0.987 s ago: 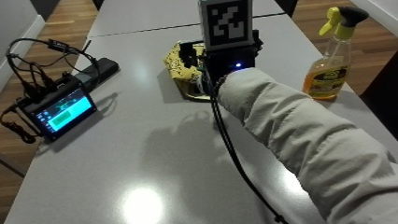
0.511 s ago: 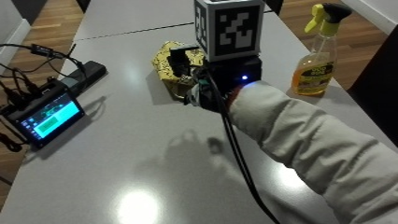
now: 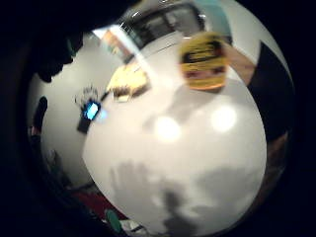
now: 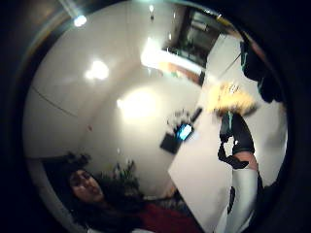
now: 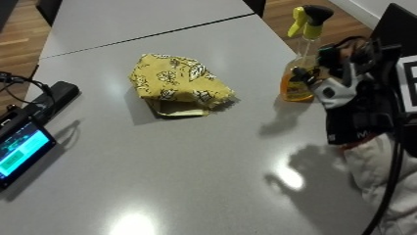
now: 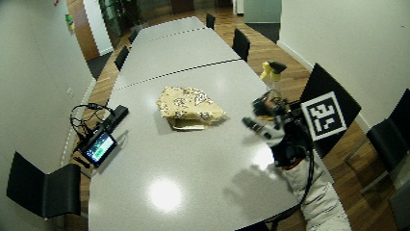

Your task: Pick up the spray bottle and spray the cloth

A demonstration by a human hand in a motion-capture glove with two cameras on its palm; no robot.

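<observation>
A yellow leaf-print cloth point(image 5: 179, 85) lies crumpled on the grey table point(image 5: 196, 166), left of centre. The spray bottle point(image 5: 296, 87), with amber liquid, a yellow trigger and a black nozzle, stands upright near the table's right edge. My gloved right hand point(image 5: 352, 95) hovers just right of the bottle, at its height, fingers spread and holding nothing. The wide outside view shows the hand point(image 6: 276, 126) a little short of the bottle point(image 6: 272, 73), with the cloth point(image 6: 185, 108) off to its left. In the little finger side palm view the bottle's label point(image 3: 203, 61) is near and the cloth point(image 3: 127, 81) beyond.
A small device with a lit screen point(image 5: 19, 147) and a black box with cables point(image 5: 55, 95) sit at the table's left edge. A seam point(image 5: 150, 32) crosses the table behind the cloth. Black chairs point(image 6: 44, 190) stand around the table.
My hand has left its place over the cloth and moved right, to beside the spray bottle. The cloth now lies uncovered. The outside camera has shifted too.
</observation>
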